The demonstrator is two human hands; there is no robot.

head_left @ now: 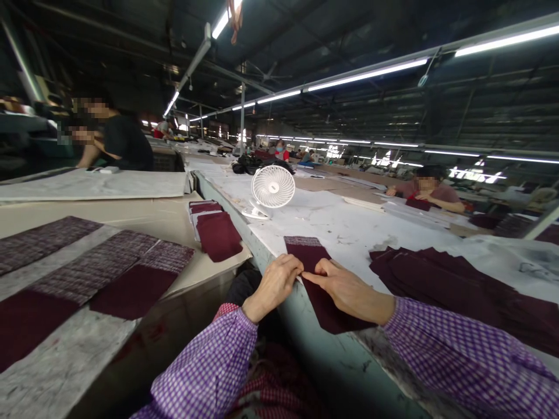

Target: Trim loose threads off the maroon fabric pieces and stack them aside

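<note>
A maroon fabric piece (325, 302) with a grey patterned band at its far end lies across the edge of the white-topped table (336, 215), its near part hanging over. My left hand (276, 281) pinches the left edge of this piece, fingers pressed together. My right hand (349, 289) rests on the same piece, its index finger stretched out to the left hand's fingertips and its other fingers curled. The fingertips of both hands meet at the fabric's edge; anything small between them is hidden.
A white fan (273, 187) stands beyond my hands. Maroon pieces (463, 285) are spread at the right. On the left table lie a small maroon stack (217, 235) and patterned panels (100, 262). One person (124, 142) is at the left, another (430, 189) at the right.
</note>
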